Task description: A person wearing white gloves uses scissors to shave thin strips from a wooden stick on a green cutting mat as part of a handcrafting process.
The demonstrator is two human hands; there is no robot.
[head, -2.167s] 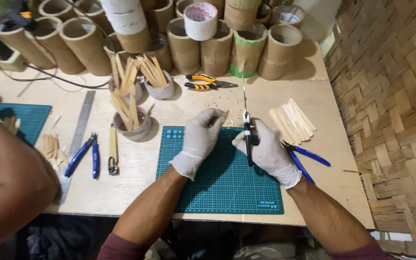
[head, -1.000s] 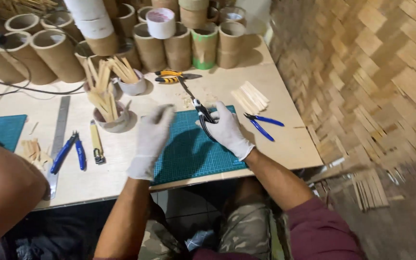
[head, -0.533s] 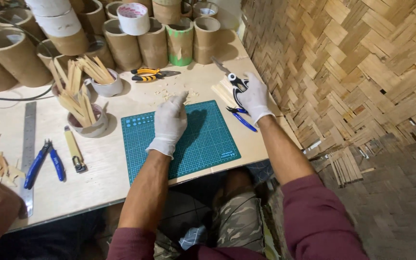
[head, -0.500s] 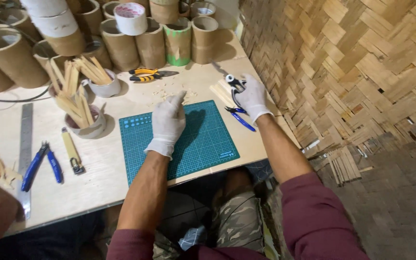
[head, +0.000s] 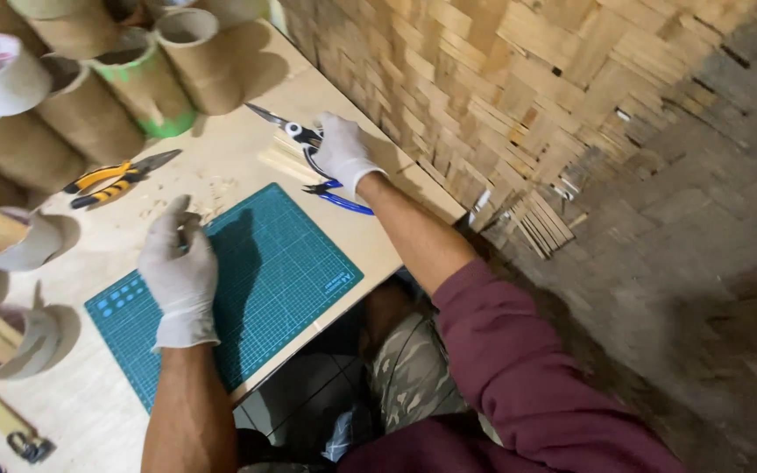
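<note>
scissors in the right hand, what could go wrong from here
The scissors in the right hand point their blades out over the bamboo strips, close to the table's right edge; a slip could knock strips off. The blue-handled pliers lie under that wrist and could snag it. The left hand rests well clear on the cutting mat.

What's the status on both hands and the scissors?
Right gloved hand grips black-handled scissors over pale bamboo strips. Left gloved hand rests on green cutting mat edge. Blue-handled pliers beside right wrist.
</note>
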